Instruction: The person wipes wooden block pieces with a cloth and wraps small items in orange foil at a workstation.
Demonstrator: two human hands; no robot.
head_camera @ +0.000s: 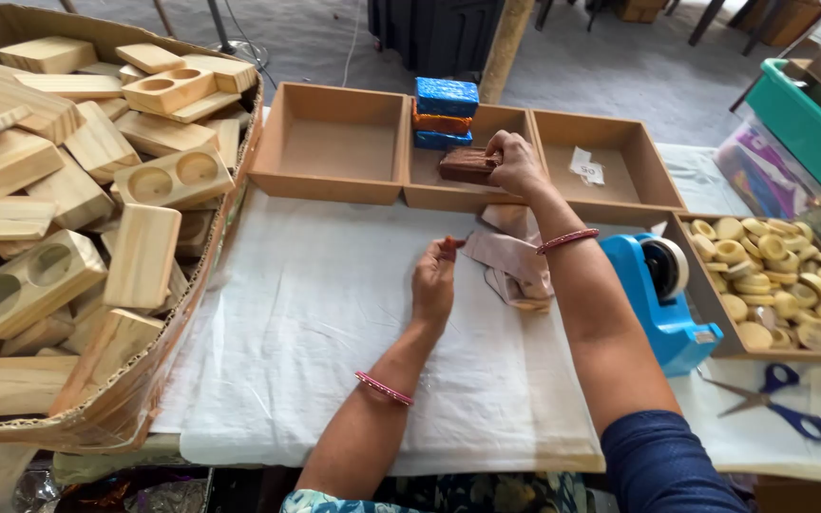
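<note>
My right hand (515, 163) reaches forward and grips a brown wrapped block (464, 165) at the front edge of the middle brown tray (429, 190). Behind it in that tray stand stacked blocks wrapped in blue foil (447, 96) and orange foil (441, 123). My left hand (434, 280) rests on the white cloth (315, 313) and pinches the corner of a pinkish foil sheet (515, 261). Both wrists carry pink bangles.
A big cardboard box (125, 399) of plain wooden blocks fills the left. Further brown trays (330, 142) (620, 166) flank the middle one. A blue tape dispenser (662, 304), a tray of yellow rounds (781, 280) and blue-handled scissors (772, 394) lie right.
</note>
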